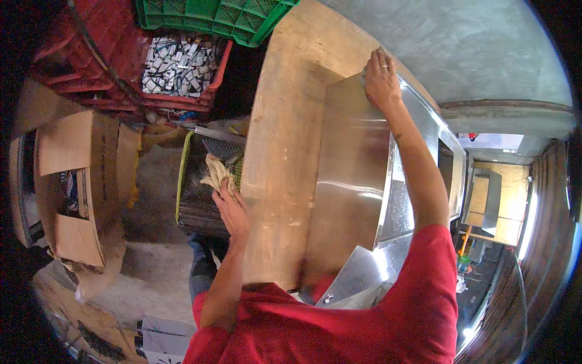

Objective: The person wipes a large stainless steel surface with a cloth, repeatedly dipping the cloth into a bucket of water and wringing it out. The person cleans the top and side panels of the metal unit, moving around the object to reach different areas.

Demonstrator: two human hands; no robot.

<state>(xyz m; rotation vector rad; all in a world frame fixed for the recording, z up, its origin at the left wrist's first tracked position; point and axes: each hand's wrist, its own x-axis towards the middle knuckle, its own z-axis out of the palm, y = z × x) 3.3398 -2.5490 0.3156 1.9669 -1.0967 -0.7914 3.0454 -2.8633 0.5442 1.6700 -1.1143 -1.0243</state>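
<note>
My left hand (231, 209) is closed on a crumpled cream cloth (216, 176), above a yellow-rimmed crate (182, 176) left of the wooden table (280, 145). A large shiny sheet-metal box (351, 164) rests on the table. At the box's far top corner is my right hand (382, 82), its fingers bent and pressed together. A bit of something greyish shows by its fingertips, too small to name. Dark grid-like pieces and a perforated metal sheet lie in the crate, partly behind my left hand.
A red crate (219, 82) full of small white parts with wires stands far left, near a green crate (212, 15). An opened cardboard box (73, 142) sits at the left. A bent metal panel (354, 276) is close to my body. A grey wall (485, 48) rises beyond the table.
</note>
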